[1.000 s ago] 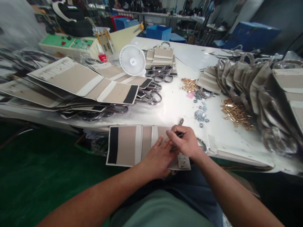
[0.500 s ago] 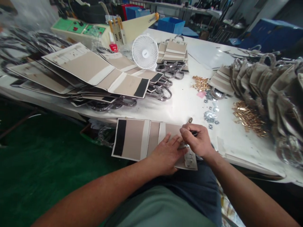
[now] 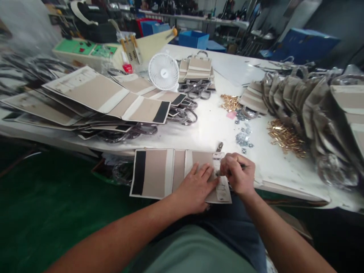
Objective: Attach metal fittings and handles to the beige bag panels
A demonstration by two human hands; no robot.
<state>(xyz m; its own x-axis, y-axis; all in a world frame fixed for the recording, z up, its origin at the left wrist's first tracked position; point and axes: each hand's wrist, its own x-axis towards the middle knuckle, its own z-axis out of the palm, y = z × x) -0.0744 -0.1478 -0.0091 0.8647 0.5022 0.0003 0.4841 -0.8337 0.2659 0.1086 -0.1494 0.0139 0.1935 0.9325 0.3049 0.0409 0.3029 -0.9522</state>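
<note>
A flat beige panel (image 3: 156,172) with white bands and a black strip at its left end lies at the table's near edge, partly overhanging it. My left hand (image 3: 196,187) rests flat on its right half, fingers spread. Over the pale band (image 3: 221,191) at the panel's right end, my right hand (image 3: 239,174) is closed round a thin dark tool (image 3: 243,166). The tool's kind is unclear, and its tip is mostly hidden by my fingers. A small metal strip (image 3: 220,146) sticks out past the panel's far edge.
Stacked beige panels with dark handles (image 3: 93,91) lie left, near a white fan (image 3: 163,72). Small metal plates (image 3: 243,137) and gold-coloured metal pieces (image 3: 286,138) are heaped ahead and right. Beyond them stands a row of wrapped bag pieces (image 3: 307,91).
My right hand has moved toward me along the pale band, uncovering the band's far end. My left hand stays flat on the panel. The view has shifted slightly.
</note>
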